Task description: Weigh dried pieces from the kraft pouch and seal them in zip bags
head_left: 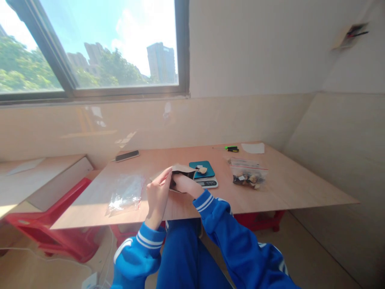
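Observation:
My left hand (160, 188) pinches the near-left edge of a tan paper bag (181, 168) and keeps its mouth spread. The bag's inside is dark. My right hand (187, 184) reaches into the mouth, so its fingertips are hidden and I cannot see whether they grip anything. Just behind and to the right lies a kitchen scale (209, 183) with a teal platform (207, 164). A pale, dark-edged dried piece (202, 170), perhaps mushroom, rests on the platform beside a small white label.
A zip bag of dark and tan dried pieces (248, 180) lies to the right. Clear plastic bags (126, 194) lie on the left, a phone (127, 155) behind them. Screwdrivers (231, 149) and white paper (253, 148) sit at the back. A red stool (57, 224) stands left.

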Demonstrator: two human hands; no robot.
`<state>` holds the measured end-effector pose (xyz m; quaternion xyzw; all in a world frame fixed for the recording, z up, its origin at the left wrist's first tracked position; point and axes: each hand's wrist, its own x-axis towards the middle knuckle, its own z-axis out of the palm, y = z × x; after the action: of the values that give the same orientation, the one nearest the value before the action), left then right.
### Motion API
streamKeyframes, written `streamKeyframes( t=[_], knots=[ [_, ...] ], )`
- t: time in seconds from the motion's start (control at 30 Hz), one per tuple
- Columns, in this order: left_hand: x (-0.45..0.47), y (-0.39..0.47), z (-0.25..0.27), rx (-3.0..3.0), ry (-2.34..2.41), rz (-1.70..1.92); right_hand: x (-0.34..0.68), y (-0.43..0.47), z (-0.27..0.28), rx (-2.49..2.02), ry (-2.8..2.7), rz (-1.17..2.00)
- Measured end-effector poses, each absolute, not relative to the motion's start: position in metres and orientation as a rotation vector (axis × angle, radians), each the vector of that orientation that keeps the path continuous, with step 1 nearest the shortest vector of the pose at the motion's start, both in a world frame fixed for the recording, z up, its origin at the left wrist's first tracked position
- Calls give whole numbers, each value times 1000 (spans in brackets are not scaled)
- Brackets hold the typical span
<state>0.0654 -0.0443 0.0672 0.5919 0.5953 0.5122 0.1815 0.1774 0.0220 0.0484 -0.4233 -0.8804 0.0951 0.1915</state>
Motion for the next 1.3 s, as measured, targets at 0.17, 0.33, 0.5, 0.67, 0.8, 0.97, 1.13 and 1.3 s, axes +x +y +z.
streamKeyframes(
  t=[0.17,0.33,0.5,0.67,0.8,0.97,1.13,1.3],
  knots=[
    [65,-47,63,1666,1631,1470,177,13,53,-1244,-2486,353],
    [59,-41,66,1678,1670,1437,194,-14,81,-1009,-2401,588],
    [48,-25,76,1691,1719,1477,242,-20,97,-769,-2020,880],
    [35,-13,86,1652,1732,1515,298,41,59,-1036,-1521,850],
    [32,-14,86,1636,1750,1509,315,91,20,-1292,-1469,754],
    [36,-18,80,1662,1716,1473,314,110,2,-1334,-1536,724],
    [40,-18,78,1676,1695,1455,315,97,19,-1300,-1548,656],
    [46,-20,76,1657,1708,1458,306,41,66,-977,-1469,859]
  ],
)
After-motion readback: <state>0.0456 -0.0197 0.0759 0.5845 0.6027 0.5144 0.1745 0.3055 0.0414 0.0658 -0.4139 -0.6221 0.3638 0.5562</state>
